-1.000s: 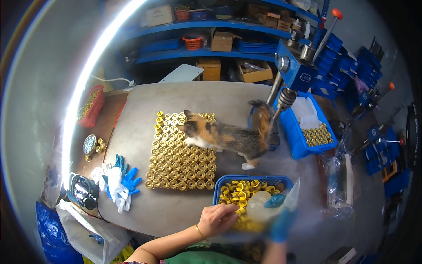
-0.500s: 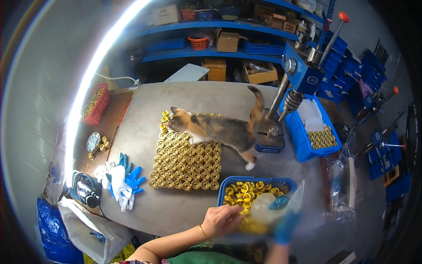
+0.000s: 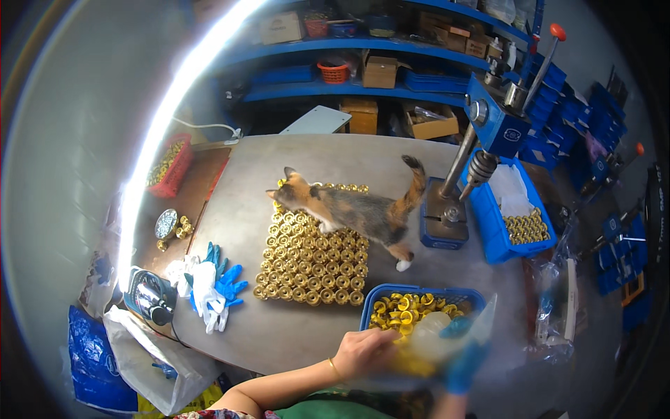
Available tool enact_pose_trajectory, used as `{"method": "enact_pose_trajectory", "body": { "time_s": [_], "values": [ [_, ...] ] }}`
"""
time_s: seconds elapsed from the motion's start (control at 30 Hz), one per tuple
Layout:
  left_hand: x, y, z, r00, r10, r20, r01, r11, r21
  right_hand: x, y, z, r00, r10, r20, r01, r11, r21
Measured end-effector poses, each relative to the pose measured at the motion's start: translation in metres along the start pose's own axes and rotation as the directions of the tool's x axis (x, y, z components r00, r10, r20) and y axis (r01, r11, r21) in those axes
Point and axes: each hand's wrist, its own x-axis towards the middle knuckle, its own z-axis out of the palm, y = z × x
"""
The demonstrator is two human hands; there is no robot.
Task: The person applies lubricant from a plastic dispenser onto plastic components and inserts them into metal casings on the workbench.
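My left hand (image 3: 366,351), bare with a gold bangle at the wrist, reaches over the near left side of a blue plastic basket (image 3: 368,307). Its fingers are bent together above yellow ring-shaped metal parts (image 3: 407,313); what they pinch is hidden. My right hand (image 3: 466,366), in a blue glove, is smeared by motion at the basket's near right side. Between the hands a translucent whitish bag or sheet (image 3: 433,332) lies over the parts, with something blue (image 3: 457,327) in it. Beyond the basket stand rows of brass-coloured round parts (image 3: 314,269).
A calico cat (image 3: 356,209) stands partly on the brass rows. Behind it is a blue drill press (image 3: 447,213), beside a blue bin (image 3: 513,241) of parts. Gloves (image 3: 213,286) and a dark device (image 3: 151,297) lie left. A red basket (image 3: 171,167) stands farther back.
The whole scene has shifted a little right in view. The cat has lifted its head and its tail has swung. Both hands stay at the basket, the right one still blurred.
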Motion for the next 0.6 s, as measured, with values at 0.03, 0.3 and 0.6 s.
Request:
{"method": "enact_pose_trajectory", "body": {
  "time_s": [0.03, 0.3, 0.6],
  "values": [
    [0.0, 0.0, 0.0, 1.0, -0.004, 0.001, 0.004, 1.0, 0.005, 0.0, -0.002, 0.001, 1.0, -0.002, 0.003, 0.002, 1.0, -0.015],
    [0.0, 0.0, 0.0, 1.0, -0.004, -0.006, 0.004, 1.0, 0.008, -0.004, 0.0, -0.01, 0.996, 0.015, 0.084, 0.008, 0.963, -0.268],
    [-0.002, -0.002, 0.001, 1.0, -0.006, -0.01, 0.006, 1.0, 0.012, 0.0, -0.004, 0.0, 0.998, -0.041, 0.042, 0.045, 0.992, -0.114]
  ]
}}
